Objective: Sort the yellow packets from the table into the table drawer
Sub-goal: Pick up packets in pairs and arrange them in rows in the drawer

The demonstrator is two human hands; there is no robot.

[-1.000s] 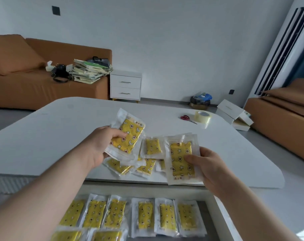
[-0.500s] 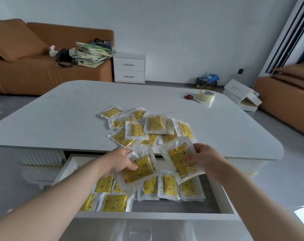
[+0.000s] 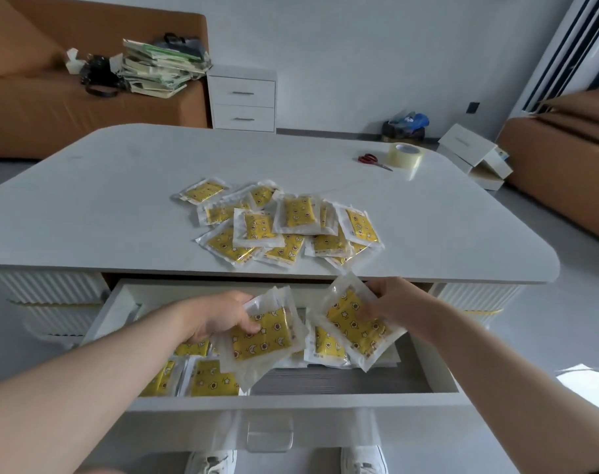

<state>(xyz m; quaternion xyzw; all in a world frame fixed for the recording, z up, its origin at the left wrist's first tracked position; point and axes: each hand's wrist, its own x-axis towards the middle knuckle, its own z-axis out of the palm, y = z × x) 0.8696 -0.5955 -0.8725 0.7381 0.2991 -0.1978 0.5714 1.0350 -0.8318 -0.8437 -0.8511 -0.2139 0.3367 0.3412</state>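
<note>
A pile of several yellow packets [image 3: 284,224] lies near the front edge of the white table [image 3: 120,206]. Below it the table drawer [image 3: 291,400] stands pulled out, with several yellow packets [image 3: 209,378] lying inside. My left hand [image 3: 219,316] grips a yellow packet [image 3: 264,340] over the drawer's middle. My right hand [image 3: 394,302] pinches another yellow packet [image 3: 356,323] over the drawer's right part. Both held packets hover tilted just above those in the drawer.
Red scissors [image 3: 371,159] and a roll of clear tape [image 3: 404,155] sit at the table's far right. A brown sofa [image 3: 52,107] with stacked books, a white nightstand [image 3: 243,97] and white boxes [image 3: 476,155] stand beyond. My shoes [image 3: 363,460] show below the drawer front.
Both hands have carried their packets from above the table pile down and toward me, into the open drawer. The view has tilted downward.
</note>
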